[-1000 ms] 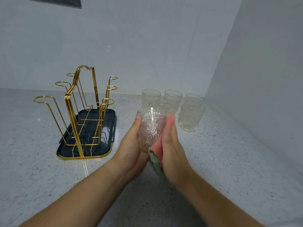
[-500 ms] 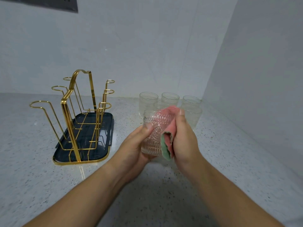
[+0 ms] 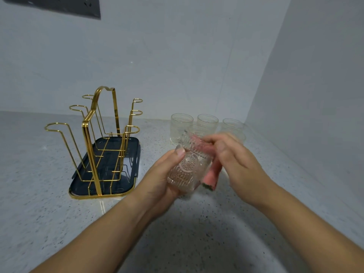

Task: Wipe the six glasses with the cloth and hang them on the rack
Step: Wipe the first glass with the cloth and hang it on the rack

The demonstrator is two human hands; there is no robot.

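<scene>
You've tipped the clear embossed glass point(image 3: 189, 170) from upright, its mouth now leaning far and right, with your left hand point(image 3: 157, 182) wrapped round its lower half. Your right hand point(image 3: 236, 160) has carried the pink-and-green cloth point(image 3: 211, 174) up to the rim and pinches it there. Pink shows through the wall, so it seems partly inside. You look to be on glass one. Five more clear glasses point(image 3: 181, 123) stand empty, far right on the speckled worktop point(image 3: 39, 194). Over on the left, the gold wire rack point(image 3: 88, 148) on its dark tray point(image 3: 130, 164) holds nothing yet.
</scene>
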